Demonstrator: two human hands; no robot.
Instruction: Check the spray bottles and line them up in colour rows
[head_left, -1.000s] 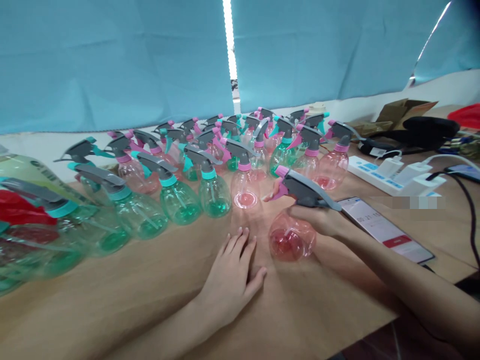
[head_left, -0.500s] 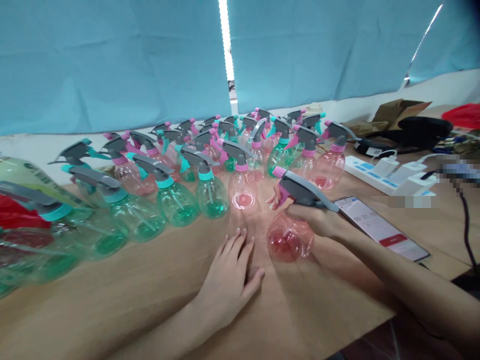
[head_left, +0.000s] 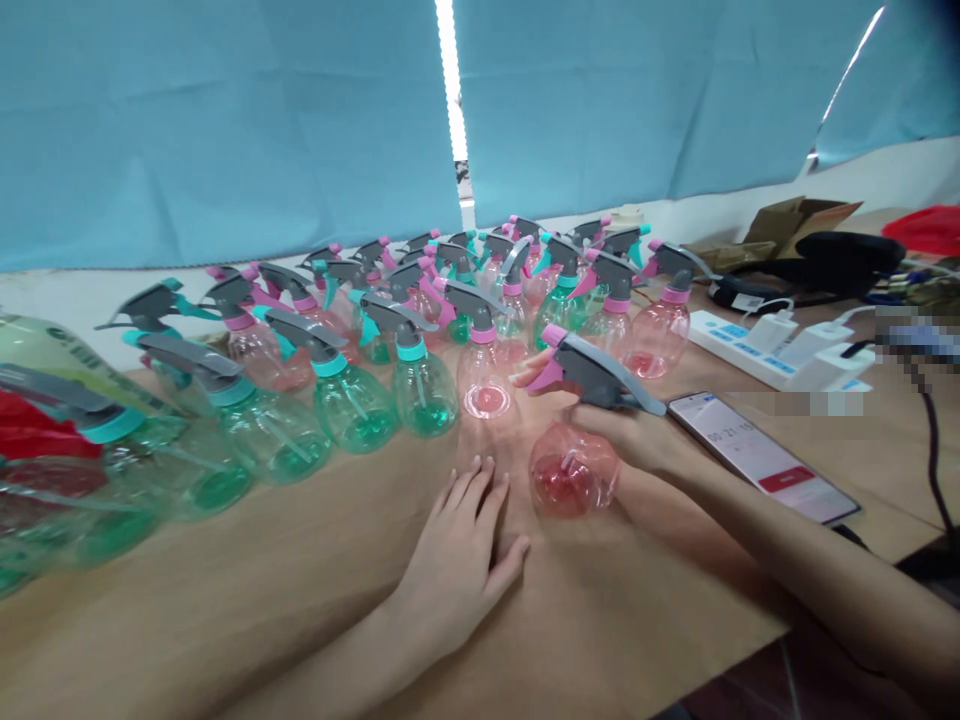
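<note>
My right hand (head_left: 626,432) is wrapped round the neck of a pink see-through spray bottle (head_left: 574,478) with a grey and pink trigger head. Its fingers reach forward by the pink trigger, partly hidden behind the head. The bottle is roughly upright, its nozzle pointing left and away from me; whether its base touches the table I cannot tell. My left hand (head_left: 461,545) lies flat on the brown tabletop (head_left: 330,590), fingers stretched out, holding nothing. Just beyond it stand a pink spray bottle (head_left: 486,385) and a green spray bottle (head_left: 425,398).
Several more green and pink spray bottles crowd the left and back, including a near green one (head_left: 356,410). To the right lie a phone (head_left: 757,455) showing a timer and a white power strip (head_left: 739,350) with plugs. Behind are a cardboard box (head_left: 799,225) and blue sheeting (head_left: 300,120).
My right hand and the pink spray bottle have shifted slightly left and away from me. Its fingers now stretch further out past the trigger. My left hand has stayed in place.
</note>
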